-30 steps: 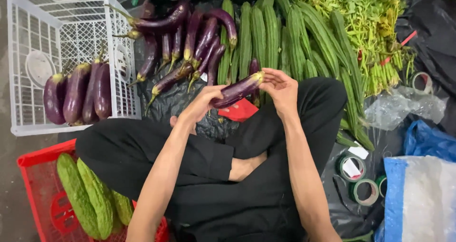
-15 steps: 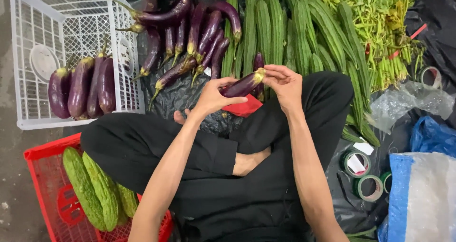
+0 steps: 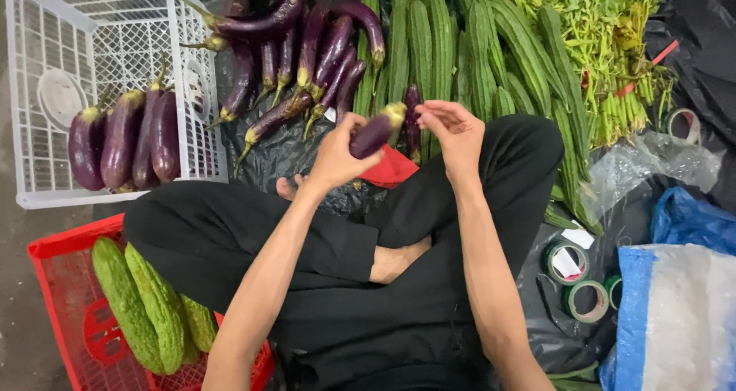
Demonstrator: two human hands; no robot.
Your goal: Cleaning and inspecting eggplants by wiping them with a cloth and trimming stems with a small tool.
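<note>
Left hand (image 3: pixel 335 157) grasping eggplant (image 3: pixel 373 133); right hand (image 3: pixel 454 133) fingers loosely curled by stem end, holding nothing. White crate (image 3: pixel 46 38) left.

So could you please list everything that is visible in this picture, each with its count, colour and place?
held eggplant: one, purple, in the left hand
loose eggplants: about ten, purple, on black plastic at top centre
crate eggplants: four, purple, in the white crate
white crate: one, top left
ridged gourds: many, green, top centre
leafy greens: a pile, green, top right
bitter gourds: three, green, in the red basket
red basket: one, bottom left
tape rolls: several, green, lower right
blue bag: one, right edge
left hand: holds the eggplant
right hand: at the eggplant's stem end
</note>
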